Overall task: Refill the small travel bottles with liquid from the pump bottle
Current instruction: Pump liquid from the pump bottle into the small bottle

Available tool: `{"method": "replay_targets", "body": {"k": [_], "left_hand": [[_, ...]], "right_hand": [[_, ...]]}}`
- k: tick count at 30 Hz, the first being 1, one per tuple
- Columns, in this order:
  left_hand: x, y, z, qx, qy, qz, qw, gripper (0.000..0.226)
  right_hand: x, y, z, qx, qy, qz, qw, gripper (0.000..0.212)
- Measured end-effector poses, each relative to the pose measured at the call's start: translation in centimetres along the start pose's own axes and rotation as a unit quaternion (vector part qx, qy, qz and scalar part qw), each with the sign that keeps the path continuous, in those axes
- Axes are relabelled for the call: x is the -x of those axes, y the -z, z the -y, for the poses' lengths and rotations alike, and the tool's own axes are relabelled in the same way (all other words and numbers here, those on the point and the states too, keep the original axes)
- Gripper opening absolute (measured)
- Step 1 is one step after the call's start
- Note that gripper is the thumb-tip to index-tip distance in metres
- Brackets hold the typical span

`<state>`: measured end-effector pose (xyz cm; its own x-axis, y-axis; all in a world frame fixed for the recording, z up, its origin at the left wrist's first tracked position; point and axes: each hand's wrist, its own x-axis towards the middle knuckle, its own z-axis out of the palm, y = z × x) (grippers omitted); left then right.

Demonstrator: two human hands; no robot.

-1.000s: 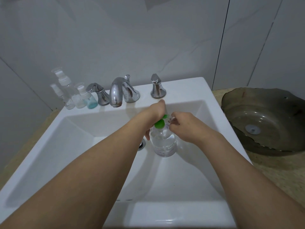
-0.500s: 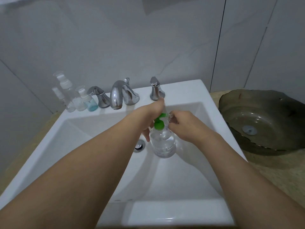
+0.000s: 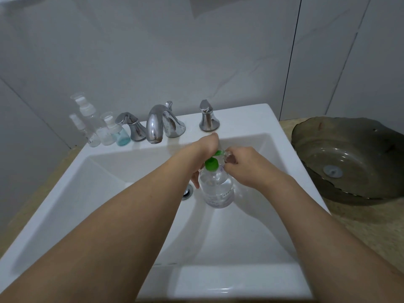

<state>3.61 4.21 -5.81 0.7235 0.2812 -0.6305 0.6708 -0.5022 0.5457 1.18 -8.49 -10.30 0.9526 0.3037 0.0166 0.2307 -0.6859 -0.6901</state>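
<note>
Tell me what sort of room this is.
Most likely a bathroom: a white sink with a chrome faucet, tiled walls, and small travel bottles on the sink's ledge.

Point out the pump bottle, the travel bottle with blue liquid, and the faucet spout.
pump bottle [image 3: 216, 189]: head view, on its clear body below the green collar.
travel bottle with blue liquid [image 3: 122, 136]: head view, on its lower body, where the blue liquid sits.
faucet spout [image 3: 154, 125]: head view, on the chrome curve.

White sink [image 3: 251, 119]: chrome faucet [image 3: 156, 125] on its back rim, drain [image 3: 187, 192] inside, brown glass basin [image 3: 349, 158] to its right.
</note>
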Motion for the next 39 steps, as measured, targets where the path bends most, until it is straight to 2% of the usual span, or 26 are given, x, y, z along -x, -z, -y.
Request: {"method": "replay_targets", "body": {"k": [4, 9, 17, 22, 25, 29, 33, 37, 39], "left_hand": [[-0.2, -0.7, 0.2, 0.003, -0.020, -0.030, 0.999, 0.067], [-0.4, -0.8, 0.2, -0.001, -0.020, -0.028, 0.999, 0.068], [-0.5, 0.5, -0.1, 0.023, 0.022, 0.041, 0.999, 0.081], [-0.3, 0.9, -0.3, 0.051, 0.037, 0.069, 0.996, 0.089], [-0.2, 0.6, -0.3, 0.038, 0.029, 0.056, 0.997, 0.083], [-0.1, 0.4, -0.2, -0.004, 0.006, 0.023, 1.000, 0.064], [-0.2, -0.2, 0.2, 0.001, -0.053, -0.023, 0.998, 0.045], [-0.2, -0.8, 0.4, 0.004, -0.048, -0.031, 0.998, 0.057], [-0.6, -0.8, 0.5, 0.006, -0.045, -0.030, 0.999, 0.056]], "right_hand": [[0.0, -0.2, 0.0, 0.014, -0.016, 0.015, 1.000, 0.010], [0.1, -0.2, 0.0, 0.010, -0.020, 0.018, 1.000, 0.012], [0.0, 0.2, 0.1, 0.003, -0.005, -0.001, 1.000, 0.005], [0.2, 0.5, 0.3, -0.007, 0.006, -0.018, 1.000, 0.009], [0.1, 0.5, 0.3, 0.000, 0.002, -0.017, 1.000, 0.007], [0.1, 0.5, 0.4, 0.008, -0.001, -0.014, 1.000, 0.004], [0.1, 0.2, 0.2, 0.019, -0.006, 0.004, 1.000, 0.006], [0.1, 0.0, 0.0, 0.026, -0.013, 0.011, 1.000, 0.010], [0.0, -0.1, 0.1, 0.022, -0.015, 0.013, 1.000, 0.009]]}}
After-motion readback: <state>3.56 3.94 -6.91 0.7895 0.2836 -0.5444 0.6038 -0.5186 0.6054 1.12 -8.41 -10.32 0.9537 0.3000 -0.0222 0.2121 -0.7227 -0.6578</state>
